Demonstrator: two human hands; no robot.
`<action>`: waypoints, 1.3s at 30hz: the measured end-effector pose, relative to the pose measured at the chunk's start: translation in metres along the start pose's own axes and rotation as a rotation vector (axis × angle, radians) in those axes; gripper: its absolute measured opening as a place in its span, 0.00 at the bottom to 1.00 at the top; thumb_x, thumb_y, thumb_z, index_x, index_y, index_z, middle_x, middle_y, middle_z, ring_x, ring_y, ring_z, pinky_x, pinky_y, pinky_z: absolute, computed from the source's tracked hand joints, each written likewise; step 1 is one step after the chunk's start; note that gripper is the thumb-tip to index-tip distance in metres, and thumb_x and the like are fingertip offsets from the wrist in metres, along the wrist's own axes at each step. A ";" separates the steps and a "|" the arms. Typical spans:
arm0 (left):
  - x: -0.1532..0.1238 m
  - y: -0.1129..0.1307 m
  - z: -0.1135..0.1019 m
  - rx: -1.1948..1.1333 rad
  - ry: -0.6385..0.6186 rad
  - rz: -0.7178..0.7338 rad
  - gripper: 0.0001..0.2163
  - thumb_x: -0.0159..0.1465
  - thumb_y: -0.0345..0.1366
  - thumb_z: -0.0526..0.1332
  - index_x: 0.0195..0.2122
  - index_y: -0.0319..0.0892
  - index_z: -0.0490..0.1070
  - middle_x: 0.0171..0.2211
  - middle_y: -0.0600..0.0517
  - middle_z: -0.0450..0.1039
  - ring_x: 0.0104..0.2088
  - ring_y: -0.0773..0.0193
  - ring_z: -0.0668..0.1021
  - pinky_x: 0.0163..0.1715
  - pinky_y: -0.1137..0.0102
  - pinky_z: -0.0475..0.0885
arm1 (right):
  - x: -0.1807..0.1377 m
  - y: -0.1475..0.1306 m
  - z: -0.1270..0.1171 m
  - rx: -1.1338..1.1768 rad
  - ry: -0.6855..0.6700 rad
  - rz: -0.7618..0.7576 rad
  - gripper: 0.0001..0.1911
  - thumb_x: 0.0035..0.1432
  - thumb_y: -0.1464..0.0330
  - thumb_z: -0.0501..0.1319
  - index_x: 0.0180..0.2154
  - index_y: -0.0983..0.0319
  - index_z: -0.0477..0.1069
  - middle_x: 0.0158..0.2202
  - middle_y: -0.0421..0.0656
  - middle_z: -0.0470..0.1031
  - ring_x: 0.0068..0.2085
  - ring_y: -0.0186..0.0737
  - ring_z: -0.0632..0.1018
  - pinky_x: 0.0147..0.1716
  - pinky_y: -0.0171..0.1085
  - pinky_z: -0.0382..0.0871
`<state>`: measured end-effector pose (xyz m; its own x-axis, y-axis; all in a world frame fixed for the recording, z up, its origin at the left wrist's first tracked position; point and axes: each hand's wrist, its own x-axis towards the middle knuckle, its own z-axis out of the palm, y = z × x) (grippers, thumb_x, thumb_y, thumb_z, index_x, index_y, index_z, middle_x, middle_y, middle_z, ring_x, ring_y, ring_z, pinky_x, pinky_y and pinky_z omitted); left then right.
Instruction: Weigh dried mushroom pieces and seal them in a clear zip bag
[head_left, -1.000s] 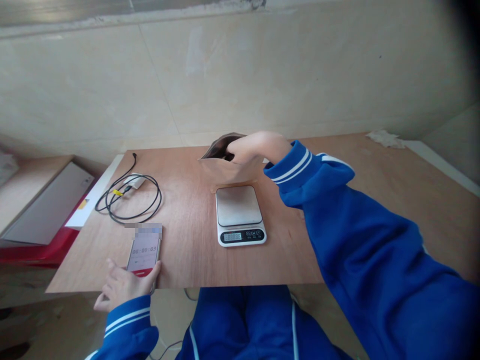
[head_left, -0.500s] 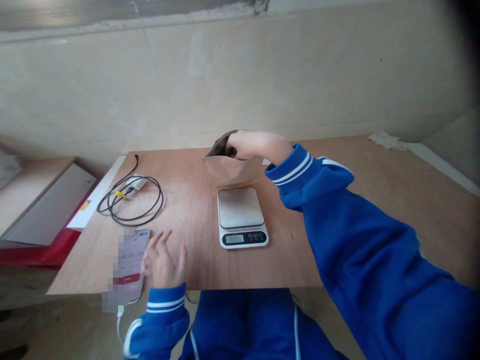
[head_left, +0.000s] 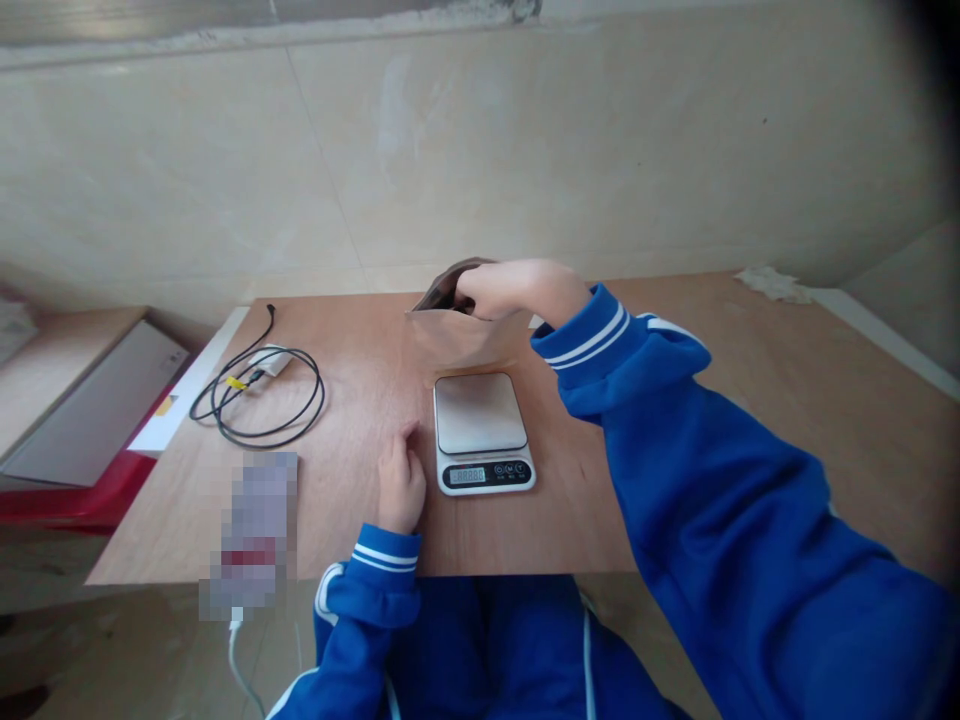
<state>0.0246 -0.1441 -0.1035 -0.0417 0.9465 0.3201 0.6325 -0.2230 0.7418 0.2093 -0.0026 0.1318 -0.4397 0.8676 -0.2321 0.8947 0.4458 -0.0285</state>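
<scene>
My right hand (head_left: 510, 288) reaches into the mouth of a brown bag (head_left: 461, 338) behind the scale. Its fingers are inside, so what they hold, if anything, is hidden. A white kitchen scale (head_left: 481, 415) with a bare metal platform lies in front of the bag; its small display is lit, the digits hard to read. Just left of the scale, my left hand (head_left: 403, 482) rests on the tabletop, fingers loosely bent and apart from the thumb, holding nothing.
A phone (head_left: 262, 510), partly pixelated, lies at the table's front left with a white cable (head_left: 238, 650) hanging off the edge. Beyond it are a coiled black cable (head_left: 322, 385) and white adapter (head_left: 271, 361). The wall (head_left: 480, 150) borders the back; crumpled paper (head_left: 772, 283) lies far right.
My left hand has moved right, from beside the phone to beside the scale, and its spread fingers have relaxed. My right hand stays in the bag.
</scene>
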 end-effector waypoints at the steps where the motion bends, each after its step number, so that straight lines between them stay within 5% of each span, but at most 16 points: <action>1: -0.001 0.002 -0.001 0.010 -0.013 0.002 0.18 0.63 0.26 0.47 0.52 0.42 0.64 0.51 0.45 0.70 0.54 0.59 0.72 0.55 0.57 0.66 | 0.001 0.000 0.001 -0.001 0.002 0.014 0.11 0.54 0.71 0.64 0.41 0.64 0.75 0.43 0.49 0.78 0.44 0.51 0.78 0.38 0.39 0.70; 10: -0.002 0.020 -0.008 0.231 -0.223 0.002 0.22 0.61 0.26 0.48 0.56 0.43 0.64 0.58 0.46 0.65 0.60 0.55 0.64 0.57 0.54 0.59 | 0.007 0.007 0.005 0.000 0.088 -0.031 0.11 0.53 0.73 0.65 0.41 0.62 0.77 0.42 0.46 0.79 0.41 0.46 0.79 0.36 0.36 0.68; 18: -0.002 0.019 -0.007 0.243 -0.234 0.004 0.22 0.62 0.26 0.47 0.57 0.43 0.63 0.59 0.47 0.65 0.61 0.57 0.64 0.58 0.56 0.58 | 0.003 0.011 0.002 0.051 0.218 -0.075 0.08 0.55 0.69 0.62 0.38 0.61 0.77 0.40 0.48 0.79 0.39 0.49 0.79 0.32 0.38 0.68; 27: -0.002 0.021 -0.007 0.240 -0.228 -0.005 0.22 0.62 0.26 0.47 0.56 0.44 0.64 0.58 0.47 0.66 0.60 0.57 0.64 0.57 0.56 0.59 | 0.004 0.003 -0.002 -0.007 0.177 0.024 0.11 0.56 0.73 0.60 0.41 0.63 0.76 0.43 0.50 0.78 0.41 0.48 0.78 0.33 0.38 0.68; 35: -0.002 0.022 -0.008 0.246 -0.218 -0.007 0.20 0.63 0.27 0.48 0.55 0.44 0.65 0.57 0.47 0.66 0.59 0.57 0.65 0.56 0.57 0.59 | 0.005 0.022 -0.014 0.091 0.024 -0.099 0.09 0.56 0.68 0.61 0.37 0.61 0.79 0.36 0.44 0.80 0.36 0.42 0.78 0.33 0.36 0.67; 39: -0.001 0.024 -0.008 0.243 -0.220 -0.020 0.20 0.64 0.28 0.48 0.55 0.45 0.65 0.57 0.47 0.66 0.59 0.57 0.65 0.55 0.57 0.59 | -0.006 0.030 -0.024 0.252 0.129 -0.207 0.11 0.55 0.74 0.61 0.40 0.61 0.78 0.39 0.43 0.80 0.39 0.42 0.78 0.36 0.35 0.69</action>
<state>0.0334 -0.1520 -0.0808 0.0956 0.9837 0.1520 0.8005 -0.1667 0.5756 0.2367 0.0104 0.1557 -0.6057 0.7924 -0.0724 0.7698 0.5606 -0.3052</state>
